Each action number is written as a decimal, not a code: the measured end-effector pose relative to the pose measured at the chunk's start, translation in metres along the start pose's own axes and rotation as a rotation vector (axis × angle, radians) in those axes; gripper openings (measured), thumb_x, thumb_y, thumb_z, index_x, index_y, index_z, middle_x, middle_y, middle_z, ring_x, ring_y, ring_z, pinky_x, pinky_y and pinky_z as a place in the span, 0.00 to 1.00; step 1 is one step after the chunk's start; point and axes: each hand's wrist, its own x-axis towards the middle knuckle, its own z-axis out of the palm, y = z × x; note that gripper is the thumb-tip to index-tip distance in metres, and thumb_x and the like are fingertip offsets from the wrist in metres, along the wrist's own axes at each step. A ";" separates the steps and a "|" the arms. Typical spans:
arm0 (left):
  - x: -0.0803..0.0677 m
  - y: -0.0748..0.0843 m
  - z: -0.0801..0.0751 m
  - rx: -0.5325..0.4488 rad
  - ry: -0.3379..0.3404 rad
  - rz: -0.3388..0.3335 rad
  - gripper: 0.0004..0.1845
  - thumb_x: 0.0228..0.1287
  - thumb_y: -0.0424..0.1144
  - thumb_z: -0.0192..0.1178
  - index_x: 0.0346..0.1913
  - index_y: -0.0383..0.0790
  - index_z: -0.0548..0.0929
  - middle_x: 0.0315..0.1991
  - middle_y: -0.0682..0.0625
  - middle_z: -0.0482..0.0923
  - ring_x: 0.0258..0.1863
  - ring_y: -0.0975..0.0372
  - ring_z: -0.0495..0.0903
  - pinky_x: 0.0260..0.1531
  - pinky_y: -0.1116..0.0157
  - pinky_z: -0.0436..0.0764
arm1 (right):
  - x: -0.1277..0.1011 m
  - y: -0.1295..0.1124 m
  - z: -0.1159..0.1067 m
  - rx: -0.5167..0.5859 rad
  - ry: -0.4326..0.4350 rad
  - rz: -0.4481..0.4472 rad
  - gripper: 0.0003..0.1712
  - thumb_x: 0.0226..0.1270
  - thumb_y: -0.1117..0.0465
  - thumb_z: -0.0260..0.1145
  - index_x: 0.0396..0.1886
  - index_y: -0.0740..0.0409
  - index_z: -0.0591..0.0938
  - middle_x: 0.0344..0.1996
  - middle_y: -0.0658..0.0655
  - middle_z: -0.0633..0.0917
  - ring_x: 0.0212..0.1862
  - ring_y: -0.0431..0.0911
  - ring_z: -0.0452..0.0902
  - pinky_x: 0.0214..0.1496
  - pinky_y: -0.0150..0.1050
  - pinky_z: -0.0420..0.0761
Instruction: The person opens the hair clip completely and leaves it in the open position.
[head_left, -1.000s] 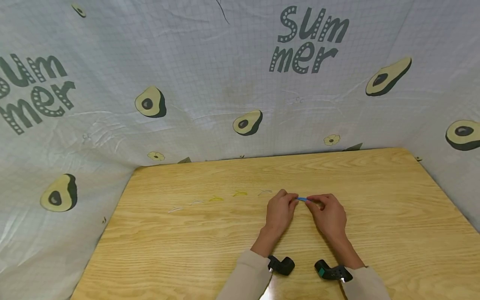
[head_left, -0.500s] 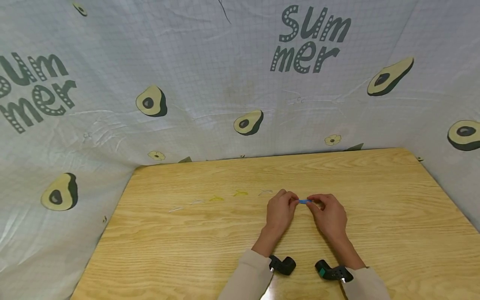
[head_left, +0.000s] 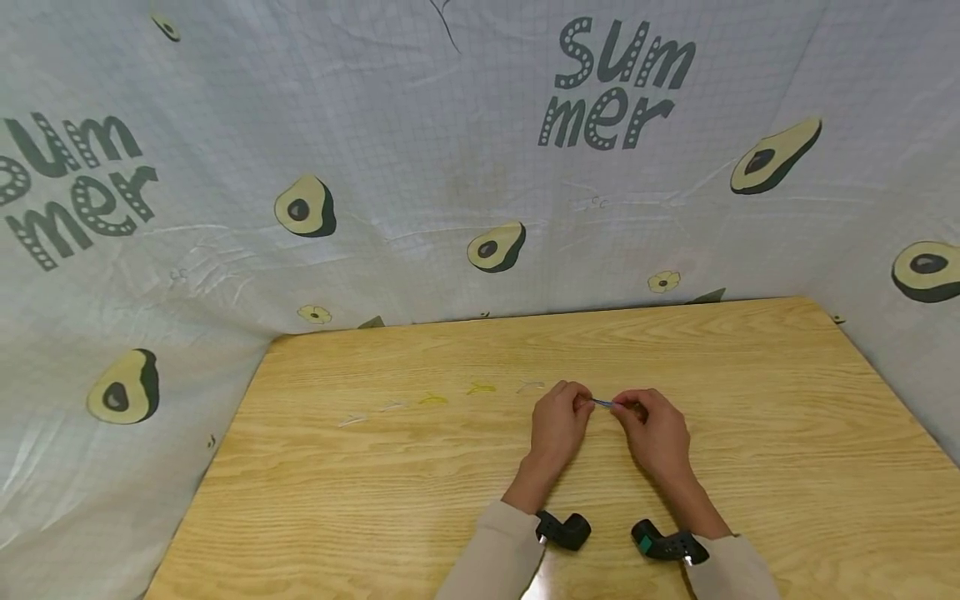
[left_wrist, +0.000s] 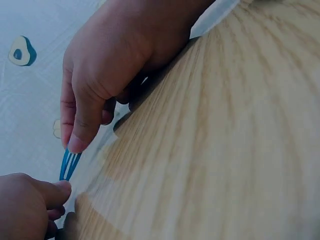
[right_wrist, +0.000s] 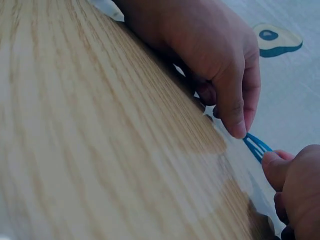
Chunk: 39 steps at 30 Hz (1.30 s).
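Observation:
A small bundle of thin blue strips (head_left: 603, 403) stretches between my two hands, just above the wooden table. My left hand (head_left: 557, 423) pinches one end between thumb and fingertips, and my right hand (head_left: 658, 435) pinches the other. In the left wrist view the blue strips (left_wrist: 70, 165) run side by side with narrow gaps; the same strips (right_wrist: 258, 146) show in the right wrist view. Both ends are hidden under the fingertips. Just beyond my left hand lies a thin whitish strand piece (head_left: 531, 385).
On the wooden table (head_left: 787, 433), two yellow strand pieces, one (head_left: 481, 388) right of the other (head_left: 432, 399), lie left of my hands. Farther left are two whitish pieces, one (head_left: 393, 406) and another (head_left: 353, 420). A printed cloth (head_left: 405, 167) hangs behind the table.
The blue bundle has turned slightly between my fingertips and looks thinner and darker in the head view. Both hands stay nearly in place, still pinching its ends.

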 end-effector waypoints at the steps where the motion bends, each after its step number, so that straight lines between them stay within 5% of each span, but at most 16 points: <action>1: -0.001 0.000 0.000 -0.021 0.001 -0.003 0.04 0.59 0.36 0.68 0.34 0.43 0.83 0.24 0.58 0.71 0.22 0.70 0.69 0.23 0.77 0.67 | 0.000 0.000 0.000 0.019 0.008 -0.006 0.03 0.61 0.62 0.71 0.34 0.56 0.85 0.28 0.52 0.79 0.26 0.43 0.71 0.25 0.36 0.69; 9: -0.008 -0.002 -0.007 -0.227 0.077 -0.018 0.05 0.58 0.34 0.68 0.31 0.41 0.81 0.24 0.55 0.73 0.21 0.70 0.67 0.21 0.75 0.68 | -0.002 -0.001 0.004 0.106 0.019 -0.088 0.03 0.61 0.66 0.70 0.35 0.57 0.84 0.29 0.52 0.81 0.28 0.42 0.73 0.28 0.31 0.72; 23: -0.022 -0.009 -0.017 -0.408 0.126 -0.039 0.05 0.58 0.30 0.67 0.30 0.38 0.80 0.24 0.54 0.74 0.21 0.71 0.68 0.20 0.74 0.69 | -0.010 -0.013 0.014 0.244 -0.010 -0.083 0.05 0.63 0.63 0.68 0.39 0.55 0.82 0.29 0.51 0.85 0.29 0.40 0.78 0.26 0.29 0.74; 39: -0.046 -0.021 -0.048 -0.484 0.152 -0.066 0.04 0.59 0.26 0.65 0.32 0.31 0.80 0.23 0.44 0.76 0.21 0.62 0.70 0.20 0.75 0.66 | -0.030 -0.039 0.033 0.391 -0.051 -0.054 0.08 0.61 0.60 0.70 0.40 0.52 0.83 0.30 0.47 0.84 0.32 0.39 0.80 0.28 0.30 0.78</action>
